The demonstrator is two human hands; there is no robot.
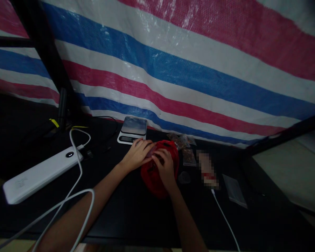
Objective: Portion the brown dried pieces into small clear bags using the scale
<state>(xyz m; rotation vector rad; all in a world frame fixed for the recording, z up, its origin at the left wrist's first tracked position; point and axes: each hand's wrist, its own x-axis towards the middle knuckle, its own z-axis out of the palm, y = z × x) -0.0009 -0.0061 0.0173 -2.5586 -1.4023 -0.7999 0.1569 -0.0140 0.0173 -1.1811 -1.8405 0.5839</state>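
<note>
A red, soft-looking bag or container (157, 183) lies on the black table, with darker contents partly visible inside. Over its upper part, my left hand (139, 154) and my right hand (165, 164) meet, fingers bent. Between the fingertips is a small see-through plastic bag (151, 151), tinted red by what lies behind it. Both hands appear closed on this bag; the dim light blurs its contents. Just beyond my left hand sits a white digital scale (133, 126) with a dark platform.
Several small plastic bags with brownish contents (189, 156) lie right of the red container. Farther right are a pixelated object (207, 169) on a white cable and flat clear bags (234, 190). A white power bank (43, 175) with looping cable lies left. Striped sheeting (173, 70) hangs behind.
</note>
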